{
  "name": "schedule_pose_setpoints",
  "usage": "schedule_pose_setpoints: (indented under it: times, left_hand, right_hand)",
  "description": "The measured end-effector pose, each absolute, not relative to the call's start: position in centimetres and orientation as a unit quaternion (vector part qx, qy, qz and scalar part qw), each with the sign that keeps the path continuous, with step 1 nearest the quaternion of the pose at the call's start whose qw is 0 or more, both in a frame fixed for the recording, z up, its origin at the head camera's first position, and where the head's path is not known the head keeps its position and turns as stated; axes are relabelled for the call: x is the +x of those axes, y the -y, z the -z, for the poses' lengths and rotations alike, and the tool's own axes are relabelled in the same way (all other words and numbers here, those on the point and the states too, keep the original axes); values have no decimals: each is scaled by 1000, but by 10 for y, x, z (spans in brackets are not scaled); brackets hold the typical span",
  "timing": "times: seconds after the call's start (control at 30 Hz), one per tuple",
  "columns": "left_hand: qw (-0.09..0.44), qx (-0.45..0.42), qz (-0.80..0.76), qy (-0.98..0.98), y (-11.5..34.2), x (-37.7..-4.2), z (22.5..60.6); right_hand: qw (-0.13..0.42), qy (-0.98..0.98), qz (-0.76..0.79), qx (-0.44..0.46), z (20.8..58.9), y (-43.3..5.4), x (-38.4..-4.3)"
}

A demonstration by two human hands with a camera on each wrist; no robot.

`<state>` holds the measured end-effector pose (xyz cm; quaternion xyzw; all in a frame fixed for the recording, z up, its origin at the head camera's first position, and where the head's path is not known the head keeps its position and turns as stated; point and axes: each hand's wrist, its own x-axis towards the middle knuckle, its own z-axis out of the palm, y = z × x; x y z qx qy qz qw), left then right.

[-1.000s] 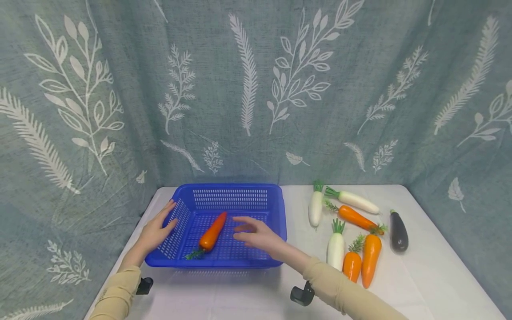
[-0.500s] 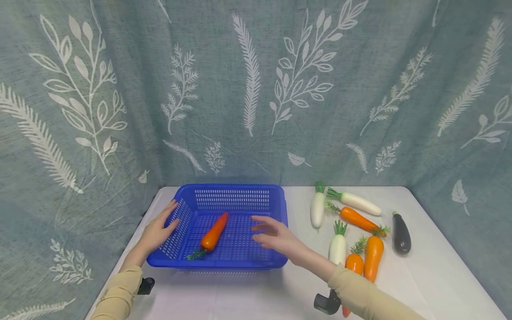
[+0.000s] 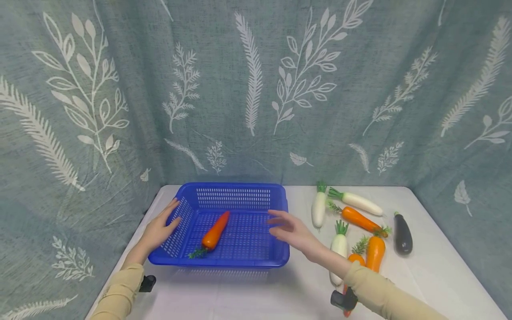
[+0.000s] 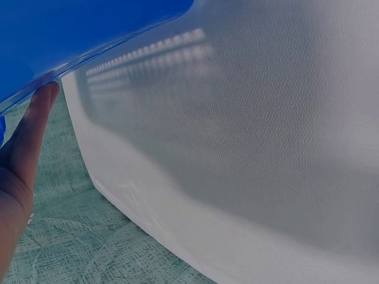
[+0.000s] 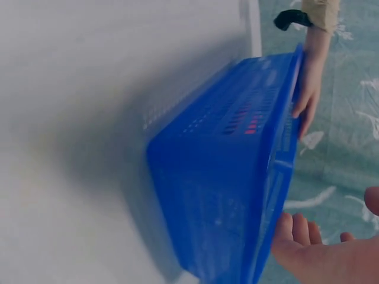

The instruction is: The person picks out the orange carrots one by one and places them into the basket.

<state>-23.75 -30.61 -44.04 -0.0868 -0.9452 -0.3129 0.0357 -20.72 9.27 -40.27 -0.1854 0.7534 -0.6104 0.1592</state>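
A blue plastic basket [image 3: 236, 262] stands on the white table, with one orange carrot [image 3: 216, 231] lying slantwise inside, leafy end toward me. My left hand [image 3: 158, 229] lies at the basket's left rim, fingers stretched out; in the left wrist view a digit [image 4: 38, 124] of it is right at the rim. Over the right rim hovers my right hand [image 3: 294, 229], holding nothing, its fingers spread and slightly bent toward the basket. The right wrist view shows those fingertips [image 5: 284, 228] close by the rim.
Right of the basket lie white radishes [image 3: 319, 210], carrots [image 3: 362, 219] and an eggplant [image 3: 402, 234]. My right forearm covers part of the nearer vegetables, including a red tip [image 3: 347, 312]. A patterned curtain [image 3: 224, 89] hangs behind the table [image 3: 432, 275].
My right hand has drawn back to the right, from over the basket's middle to its right rim. The left hand and the carrot in the basket have stayed in place.
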Motion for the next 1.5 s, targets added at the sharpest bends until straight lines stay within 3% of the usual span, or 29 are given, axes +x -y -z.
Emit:
schedule_pose_setpoints:
  times: [0.67,1.13,1.5]
  left_hand:
    - [53,-96,312,944,308,-239,443]
    - [52,-91,320,942,308,-239,446]
    - [51,-92,322,941,308,-241,446]
  right_hand:
    - [128,-818,555,-82,396,-173,-223]
    - [108,-863,492,-45,411,-232,-211]
    - [137,-895,424,20,418,-275,-209]
